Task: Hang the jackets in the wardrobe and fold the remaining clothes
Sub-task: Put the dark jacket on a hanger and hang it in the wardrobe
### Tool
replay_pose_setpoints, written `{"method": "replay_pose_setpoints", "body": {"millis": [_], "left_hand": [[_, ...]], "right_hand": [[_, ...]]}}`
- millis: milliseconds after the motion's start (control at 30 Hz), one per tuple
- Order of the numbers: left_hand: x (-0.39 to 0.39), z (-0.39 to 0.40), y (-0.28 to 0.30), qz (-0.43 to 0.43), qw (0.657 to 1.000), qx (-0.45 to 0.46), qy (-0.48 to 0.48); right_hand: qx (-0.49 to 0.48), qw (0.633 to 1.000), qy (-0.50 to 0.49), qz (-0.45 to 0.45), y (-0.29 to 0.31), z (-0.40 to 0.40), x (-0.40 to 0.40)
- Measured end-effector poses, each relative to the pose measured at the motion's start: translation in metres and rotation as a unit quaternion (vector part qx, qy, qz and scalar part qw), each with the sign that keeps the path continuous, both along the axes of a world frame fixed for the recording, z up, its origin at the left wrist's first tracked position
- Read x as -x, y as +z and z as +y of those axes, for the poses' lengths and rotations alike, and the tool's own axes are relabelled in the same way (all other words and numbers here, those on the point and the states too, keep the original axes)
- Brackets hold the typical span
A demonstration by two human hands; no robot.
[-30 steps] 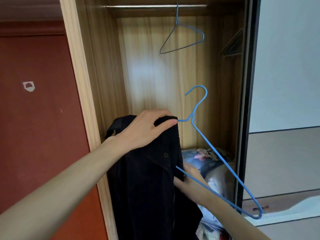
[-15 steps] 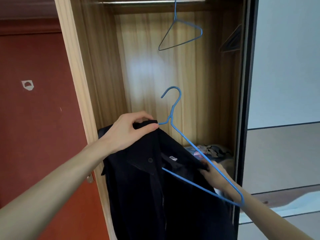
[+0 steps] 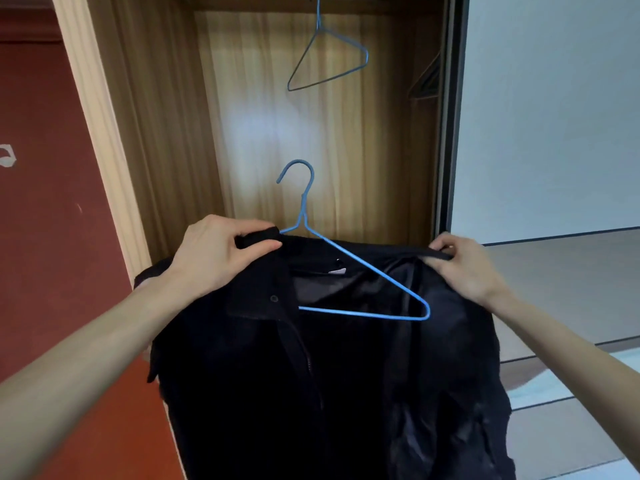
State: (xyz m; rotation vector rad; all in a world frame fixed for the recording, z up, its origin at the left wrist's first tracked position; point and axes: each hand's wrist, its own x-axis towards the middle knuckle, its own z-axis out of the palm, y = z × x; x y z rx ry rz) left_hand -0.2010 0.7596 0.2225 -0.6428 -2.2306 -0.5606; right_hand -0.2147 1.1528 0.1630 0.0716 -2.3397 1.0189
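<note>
1. Head view, nearest: left hand (image 3: 221, 252) pinches the black jacket (image 3: 311, 368) at its collar, right hand (image 3: 464, 263) pinches the far shoulder edge — likely spreading it to seat the blue hanger (image 3: 349, 268).
2. Jacket: dark, limp, lining showing, hanger half inside.
3. Beyond: wardrobe (image 3: 166, 109), spare hanger (image 3: 329, 57) hanging above.

No legible text, brand, number or sign appears anywhere in the view. The small pale label (image 3: 337, 271) inside the collar of the black jacket (image 3: 277, 375) is too small to read.
</note>
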Motion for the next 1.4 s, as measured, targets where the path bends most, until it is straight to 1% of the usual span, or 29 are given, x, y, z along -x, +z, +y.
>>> {"method": "replay_pose_setpoints", "body": {"millis": [33,100,167,233,300,367,467,533,600,667,700,733,800,833,867,933,1000,1033,1133,1200,1267,1333,1400], "left_hand": [[0.000,0.002,-0.003,0.033,0.999,0.016,0.017],[0.002,0.009,-0.008,0.101,0.992,0.059,0.043],[0.004,0.016,-0.010,0.170,0.978,0.106,0.061],[0.005,0.023,-0.011,0.224,0.960,0.142,0.094],[0.003,0.031,-0.011,0.250,0.947,0.153,0.129],[-0.001,0.041,-0.009,0.260,0.945,0.137,0.143],[-0.013,0.064,-0.006,0.254,0.959,0.070,0.102],[-0.022,0.080,-0.007,0.242,0.967,0.028,0.070],[-0.027,0.085,-0.006,0.208,0.976,-0.010,0.064],[-0.024,0.079,-0.005,0.183,0.980,-0.050,0.067],[-0.024,0.075,-0.004,0.173,0.980,-0.072,0.066],[-0.024,0.072,-0.003,0.167,0.980,-0.094,0.059],[-0.027,0.070,-0.002,0.168,0.977,-0.125,0.040],[-0.030,0.070,-0.002,0.171,0.976,-0.134,0.032],[-0.032,0.070,-0.002,0.172,0.975,-0.140,0.025],[-0.036,0.070,-0.001,0.168,0.975,-0.145,0.014],[-0.037,0.068,-0.002,0.160,0.979,-0.128,0.006],[-0.038,0.067,-0.001,0.150,0.982,-0.111,0.004],[-0.037,0.055,0.004,0.101,0.994,-0.034,-0.013],[-0.036,0.038,0.009,0.077,0.995,0.056,-0.030],[-0.030,0.015,0.011,0.057,0.989,0.132,-0.044],[-0.024,-0.004,0.007,0.044,0.984,0.169,-0.042],[-0.022,-0.011,0.001,0.027,0.984,0.173,-0.029]], "right_hand": [[0.011,1.000,-0.014,0.012,0.010,0.000,-0.004],[-0.004,0.998,-0.045,0.041,0.025,-0.002,-0.010],[-0.057,0.993,-0.076,0.068,0.036,-0.005,-0.018],[-0.139,0.980,-0.109,0.088,0.044,-0.011,-0.027],[-0.202,0.965,-0.129,0.107,0.047,-0.016,-0.034],[-0.196,0.965,-0.120,0.126,0.047,-0.020,-0.038],[-0.103,0.986,-0.050,0.120,0.049,-0.032,-0.041],[-0.078,0.993,0.014,0.092,0.052,-0.039,-0.046],[-0.086,0.990,0.090,0.064,0.052,-0.038,-0.050],[-0.033,0.980,0.194,0.026,0.052,-0.030,-0.056],[-0.010,0.974,0.225,0.027,0.051,-0.025,-0.057],[-0.017,0.971,0.235,0.051,0.050,-0.021,-0.056],[-0.119,0.965,0.174,0.155,0.048,-0.016,-0.052],[-0.157,0.959,0.149,0.185,0.047,-0.014,-0.047],[-0.171,0.958,0.144,0.179,0.045,-0.014,-0.045],[-0.192,0.961,0.154,0.123,0.040,-0.022,-0.042],[-0.249,0.948,0.147,0.132,0.033,-0.034,-0.039],[-0.249,0.944,0.162,0.143,0.032,-0.038,-0.037],[-0.181,0.945,0.216,0.166,0.038,-0.043,-0.034],[-0.146,0.948,0.223,0.173,0.046,-0.040,-0.033],[-0.116,0.952,0.230,0.164,0.052,-0.038,-0.033],[-0.112,0.955,0.229,0.150,0.053,-0.039,-0.030],[-0.132,0.955,0.223,0.145,0.051,-0.041,-0.026]]}}
